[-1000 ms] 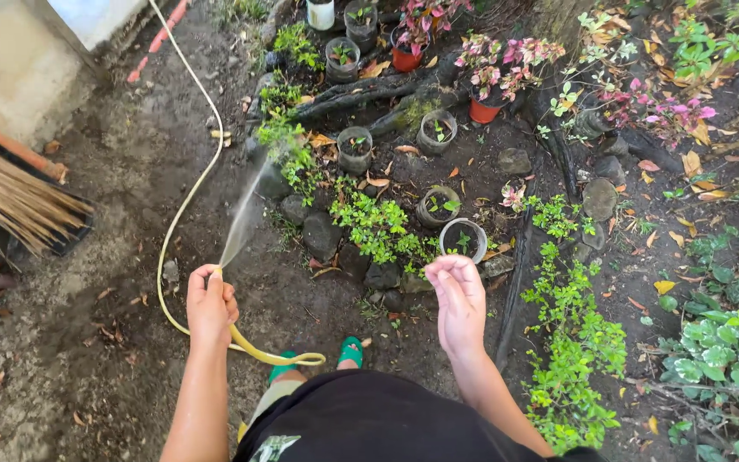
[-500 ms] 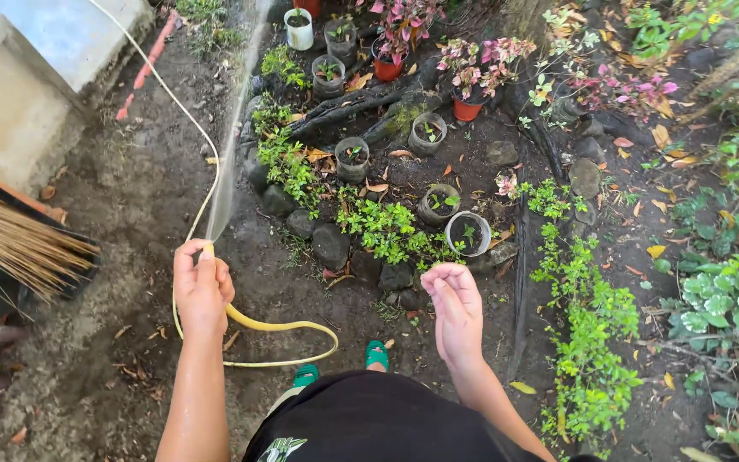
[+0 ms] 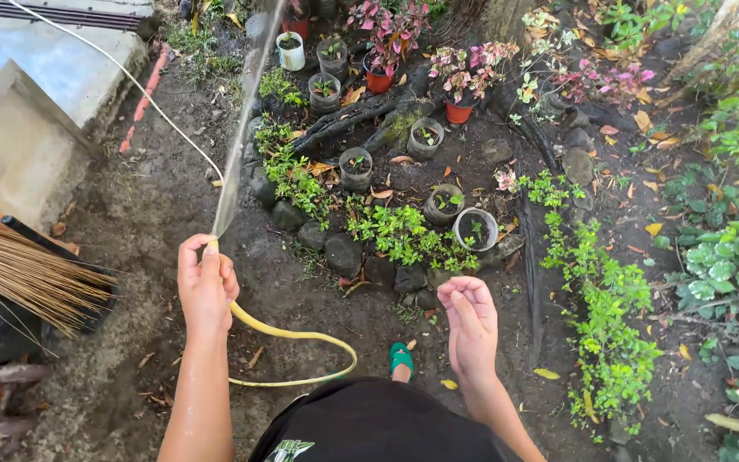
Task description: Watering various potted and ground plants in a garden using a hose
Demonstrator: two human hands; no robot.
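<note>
One hand waters: left hand (image 3: pixel 205 287) clamps the yellow hose (image 3: pixel 297 335); right hand (image 3: pixel 470 325) hangs loosely curled, empty.
Spray arcing toward frame top could overshoot the small pots (image 3: pixel 356 168), or the looped hose could snag the foot.

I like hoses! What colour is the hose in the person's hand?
The hose is yellow, gripped by the left hand; the head view shows it.

Even, soft daylight throughout; shadows are faint and diffuse. The concrete slab (image 3: pixel 62 60) at upper left of the frame is brightest, slightly washed out. Focus is sharp at centre. The water spray (image 3: pixel 241 128) shows motion blur. Wide-angle bending at frame edges.
</note>
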